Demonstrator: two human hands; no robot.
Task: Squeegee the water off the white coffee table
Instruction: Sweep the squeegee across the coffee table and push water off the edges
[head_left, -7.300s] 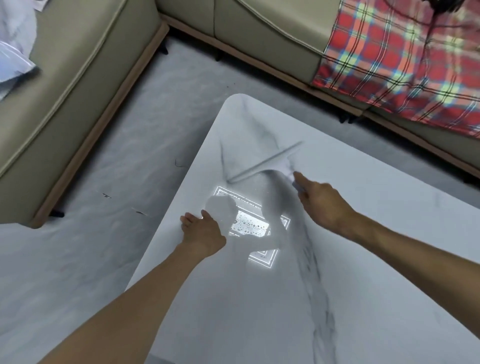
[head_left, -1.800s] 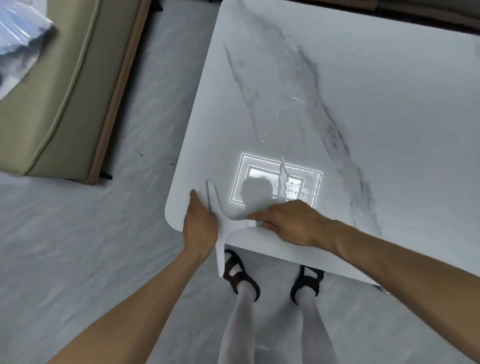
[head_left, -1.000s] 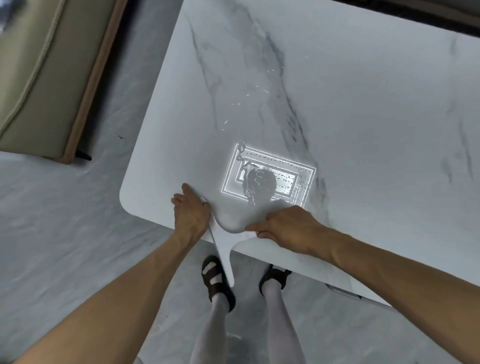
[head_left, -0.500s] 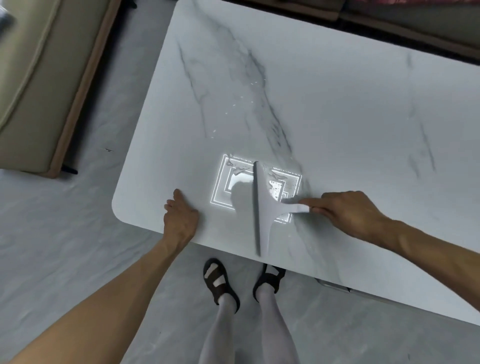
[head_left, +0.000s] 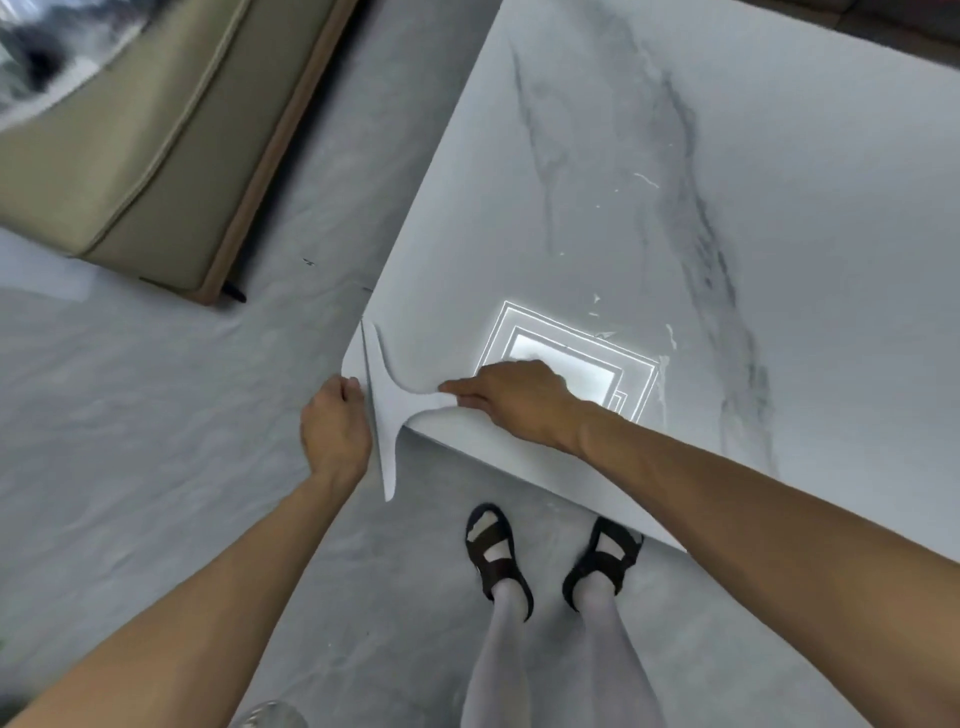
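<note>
Grey marbled floor (head_left: 156, 441) all round; beige sofa (head_left: 130, 156) at upper left, well apart from the work. White coffee table (head_left: 805, 182), grey-veined, fills the upper right; its near-left corner sits just ahead of the person's sandalled feet (head_left: 550, 556).

Squeegee (head_left: 387, 400): white, T-shaped, at that corner. Blade runs along the left edge of the surface, lower end overhanging the floor. Handle points back onto the surface.

Right hand (head_left: 519, 405): fingers closed round the handle, holding it low against the top. Left hand (head_left: 335, 426): just outside the corner, beside the blade; fingers loosely curled, thumb side near the blade. Cannot tell whether it touches the blade or holds anything.

Water: a few bright streaks and droplets (head_left: 647, 179) show mid-surface and near the ceiling-light reflection (head_left: 566, 364). Corner itself looks matte.

Judgement: end of one stroke, water carried off at the corner, left hand possibly placed to catch or wipe it. Task partly done.

Next move calls for lifting the blade clear, resetting it beyond the remaining droplets, then an even-pressure pull toward an edge, overlapping the cleared lane.
</note>
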